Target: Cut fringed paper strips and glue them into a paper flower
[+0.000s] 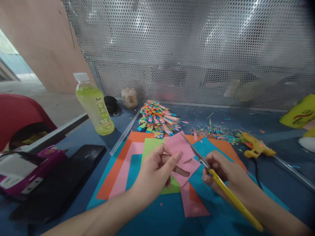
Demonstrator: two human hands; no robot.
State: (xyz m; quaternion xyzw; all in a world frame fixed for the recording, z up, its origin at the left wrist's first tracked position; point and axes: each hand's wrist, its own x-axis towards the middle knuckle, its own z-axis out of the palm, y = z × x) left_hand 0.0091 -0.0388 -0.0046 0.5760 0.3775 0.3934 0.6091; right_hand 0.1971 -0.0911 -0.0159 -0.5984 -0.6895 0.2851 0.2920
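In the head view, looked over a dark blue tabletop, backed by a perforated metal panel, with a pinkish-tan wall beyond at left. Saw a bottle of yellow-green drink at left, a yellow glue gun at right, and a cone of coloured paper strips behind layered coloured sheets. Pinched pink paper in the left grip, thumb toward fingers, above the middle of those sheets. Clasped yellow-handled scissors in the right grip, fingers curled near the pivot, blades alongside the paper's right edge. Slanted the left forearm from lower left, thumb uppermost; angled the right forearm from lower right, fingers toward the left grip.
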